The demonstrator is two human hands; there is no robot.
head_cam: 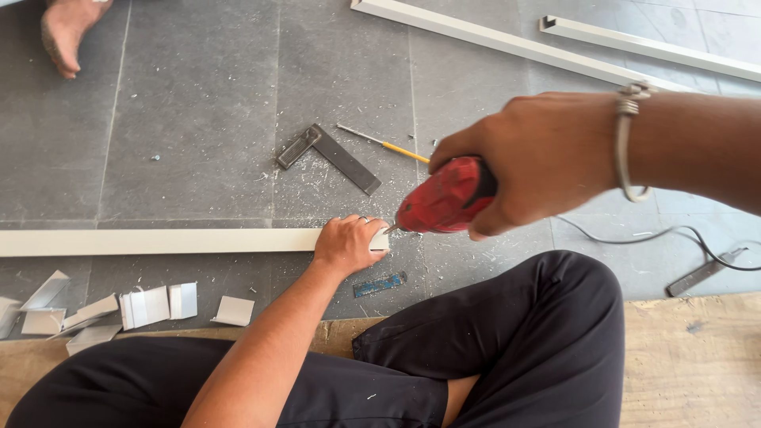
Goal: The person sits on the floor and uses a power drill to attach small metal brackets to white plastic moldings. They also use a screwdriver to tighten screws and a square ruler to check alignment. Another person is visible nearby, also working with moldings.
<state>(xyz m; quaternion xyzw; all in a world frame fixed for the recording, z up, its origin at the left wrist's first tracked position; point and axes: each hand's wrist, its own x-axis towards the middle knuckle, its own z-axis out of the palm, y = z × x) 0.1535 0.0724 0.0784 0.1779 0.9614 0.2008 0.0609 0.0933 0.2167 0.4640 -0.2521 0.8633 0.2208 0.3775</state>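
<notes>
Right hand grips a red power drill, its tip at the long white metal bar's right end, clasped by the left hand.

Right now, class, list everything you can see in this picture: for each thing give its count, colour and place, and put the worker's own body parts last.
Long profile: one, white, flat on the grey floor, end under the left hand.
Power drill: one, red, tip at the profile's end.
Try square: one, dark metal, floor beyond the profile.
Pencil: one, yellow, beside the square.
Other profiles: two, white, top right.
Offcuts: several, white, lower left.
Small file-like piece: one, blue, near the knee.
Cable: one, black, right.
Another person's foot: one, top left.
Left hand: presses the profile's end.
Right hand: grips the drill; metal bangle on wrist.
Legs: black trousers, crossed.
</notes>
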